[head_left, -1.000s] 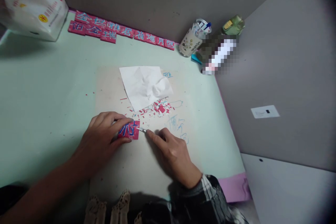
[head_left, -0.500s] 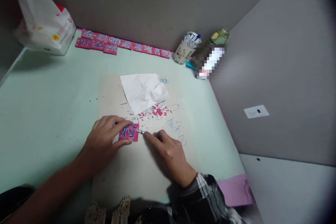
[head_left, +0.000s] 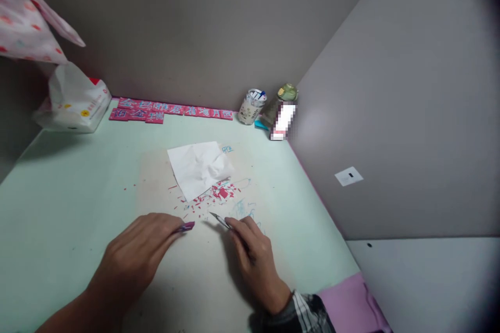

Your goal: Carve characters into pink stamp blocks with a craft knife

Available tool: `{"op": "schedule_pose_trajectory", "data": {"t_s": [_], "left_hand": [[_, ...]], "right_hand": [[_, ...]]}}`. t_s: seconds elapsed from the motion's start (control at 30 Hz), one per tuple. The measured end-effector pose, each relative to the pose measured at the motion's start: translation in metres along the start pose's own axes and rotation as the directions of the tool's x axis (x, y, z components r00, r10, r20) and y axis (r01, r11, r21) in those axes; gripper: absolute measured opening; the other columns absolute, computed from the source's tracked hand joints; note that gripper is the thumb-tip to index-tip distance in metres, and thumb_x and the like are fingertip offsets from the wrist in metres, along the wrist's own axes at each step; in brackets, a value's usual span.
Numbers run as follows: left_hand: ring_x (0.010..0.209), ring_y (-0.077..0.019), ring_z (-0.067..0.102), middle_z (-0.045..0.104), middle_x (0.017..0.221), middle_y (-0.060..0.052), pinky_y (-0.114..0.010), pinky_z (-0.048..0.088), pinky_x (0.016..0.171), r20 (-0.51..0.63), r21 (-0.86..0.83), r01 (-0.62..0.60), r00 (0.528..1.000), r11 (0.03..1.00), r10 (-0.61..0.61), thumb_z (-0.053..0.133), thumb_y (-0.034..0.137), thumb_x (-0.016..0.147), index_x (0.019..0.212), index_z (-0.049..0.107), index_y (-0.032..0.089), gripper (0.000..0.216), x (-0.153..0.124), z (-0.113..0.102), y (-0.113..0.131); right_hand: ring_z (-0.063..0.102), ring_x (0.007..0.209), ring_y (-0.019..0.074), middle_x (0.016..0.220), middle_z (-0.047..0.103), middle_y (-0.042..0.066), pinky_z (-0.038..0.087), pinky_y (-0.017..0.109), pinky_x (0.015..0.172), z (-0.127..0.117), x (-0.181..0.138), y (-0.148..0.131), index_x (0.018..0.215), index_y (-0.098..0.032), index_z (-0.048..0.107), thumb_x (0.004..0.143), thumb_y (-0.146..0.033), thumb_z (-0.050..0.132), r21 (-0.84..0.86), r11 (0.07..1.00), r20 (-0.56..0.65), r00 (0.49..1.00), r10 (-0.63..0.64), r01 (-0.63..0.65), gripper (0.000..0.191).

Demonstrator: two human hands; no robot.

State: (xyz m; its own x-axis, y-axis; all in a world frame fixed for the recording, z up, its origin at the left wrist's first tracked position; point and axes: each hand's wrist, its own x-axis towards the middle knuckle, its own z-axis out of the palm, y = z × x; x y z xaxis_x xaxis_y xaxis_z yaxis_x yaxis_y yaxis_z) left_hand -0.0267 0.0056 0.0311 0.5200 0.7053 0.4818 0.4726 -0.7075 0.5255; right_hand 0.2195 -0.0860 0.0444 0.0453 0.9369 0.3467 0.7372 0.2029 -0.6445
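Note:
Between the fingers and thumb of my left hand is a small red tile, tilted so that mostly its edge shows. My right hand is closed round a craft knife, its pointed blade facing up and left, apart from the tile. Just beyond both hands, red shavings lie scattered on a beige board marked with blue strokes. A creased white paper sheet lies behind the shavings.
Red tiles with pale blue characters line the back wall. A tissue pack stands at back left, below a hanging spotted cloth. A pen can, a green bottle and a blurred-out phone stand at back right.
My left hand has lifted and tilted the tile, so its blue character no longer shows. The knife tip has come away from it. The view has tipped upward.

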Motion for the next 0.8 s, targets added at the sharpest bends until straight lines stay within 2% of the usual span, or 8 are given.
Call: {"op": "schedule_pose_trajectory", "data": {"t_s": [0.13,0.27,0.37,0.47,0.57,0.67,0.73,0.8], "left_hand": [[0.08,-0.021,0.074,0.08,0.091,-0.001,-0.034,0.056,0.076,-0.045,0.01,0.0,0.999,1.0,0.0,0.058,0.034,0.101,0.104,0.073,0.028,0.017,0.0045,-0.0048,-0.0044],[0.084,-0.021,0.072,0.079,0.091,-0.001,-0.033,0.052,0.079,-0.067,-0.02,0.063,0.996,0.998,-0.064,0.06,0.03,0.101,0.107,0.071,0.028,0.014,0.0065,-0.0046,0.0006],[0.075,-0.0183,0.069,0.078,0.086,0.002,-0.03,0.05,0.072,0.021,-0.089,0.0,1.0,0.996,0.002,0.059,0.031,0.102,0.101,0.07,0.028,0.011,0.0066,-0.002,0.0043],[0.082,-0.0204,0.069,0.078,0.092,0.0,-0.033,0.049,0.078,0.033,-0.074,0.047,0.998,0.996,-0.045,0.057,0.027,0.102,0.107,0.069,0.027,0.013,0.0058,-0.0004,0.0025],[0.076,-0.0203,0.066,0.076,0.087,0.0,-0.032,0.048,0.072,0.107,-0.079,0.01,0.994,0.997,-0.001,0.056,0.03,0.102,0.101,0.069,0.028,0.014,0.006,0.0,-0.0019],[0.081,-0.0219,0.065,0.075,0.09,-0.002,-0.034,0.047,0.077,0.109,-0.067,0.038,0.994,0.997,-0.03,0.054,0.031,0.103,0.103,0.069,0.027,0.016,0.007,0.0006,-0.0036],[0.075,-0.0211,0.062,0.072,0.084,-0.001,-0.033,0.045,0.073,0.16,-0.064,0.043,0.987,0.997,-0.032,0.051,0.032,0.104,0.095,0.068,0.027,0.02,0.0072,0.0016,-0.0036],[0.077,-0.0215,0.061,0.071,0.086,-0.001,-0.034,0.044,0.074,0.178,-0.071,0.027,0.984,0.997,-0.014,0.049,0.031,0.104,0.095,0.067,0.026,0.02,0.0066,0.0025,-0.0047]], "right_hand": [[0.062,0.069,0.0166,0.088,0.066,0.006,0.05,0.028,0.059,0.003,-0.0001,0.0019,0.125,-0.02,0.069,0.105,-0.014,0.047,0.032,0.999,-0.027,1.0,-0.007,0.007,0.03],[0.063,0.07,0.0166,0.089,0.066,0.005,0.05,0.029,0.06,0.0051,0.0,0.0022,0.124,-0.021,0.069,0.105,-0.014,0.049,0.054,0.999,-0.043,0.999,0.008,-0.006,0.029],[0.063,0.07,0.0164,0.09,0.066,0.005,0.05,0.028,0.06,0.0049,0.0005,0.0015,0.124,-0.022,0.069,0.104,-0.014,0.049,0.074,0.997,-0.046,0.999,0.012,-0.009,0.029],[0.063,0.07,0.0163,0.089,0.066,0.005,0.051,0.028,0.06,0.004,0.0006,0.0009,0.124,-0.021,0.069,0.104,-0.014,0.049,0.078,0.997,-0.053,0.999,0.008,-0.004,0.029],[0.062,0.069,0.0163,0.088,0.065,0.005,0.05,0.028,0.059,0.0037,0.0003,0.0005,0.123,-0.02,0.07,0.103,-0.013,0.05,0.078,0.997,-0.055,0.999,0.003,0.001,0.029],[0.062,0.068,0.0159,0.088,0.065,0.005,0.05,0.028,0.059,0.0041,0.0001,0.0004,0.123,-0.02,0.07,0.103,-0.014,0.05,0.093,0.996,-0.05,0.999,0.005,-0.001,0.029],[0.062,0.068,0.0158,0.088,0.065,0.005,0.049,0.028,0.059,0.004,0.0003,0.0007,0.124,-0.02,0.07,0.103,-0.013,0.05,0.097,0.995,-0.047,0.999,0.003,0.002,0.029],[0.062,0.068,0.016,0.088,0.065,0.005,0.049,0.028,0.059,0.0034,0.0009,0.0012,0.124,-0.02,0.07,0.103,-0.013,0.05,0.095,0.995,-0.046,0.999,0.003,0.001,0.029]]}}
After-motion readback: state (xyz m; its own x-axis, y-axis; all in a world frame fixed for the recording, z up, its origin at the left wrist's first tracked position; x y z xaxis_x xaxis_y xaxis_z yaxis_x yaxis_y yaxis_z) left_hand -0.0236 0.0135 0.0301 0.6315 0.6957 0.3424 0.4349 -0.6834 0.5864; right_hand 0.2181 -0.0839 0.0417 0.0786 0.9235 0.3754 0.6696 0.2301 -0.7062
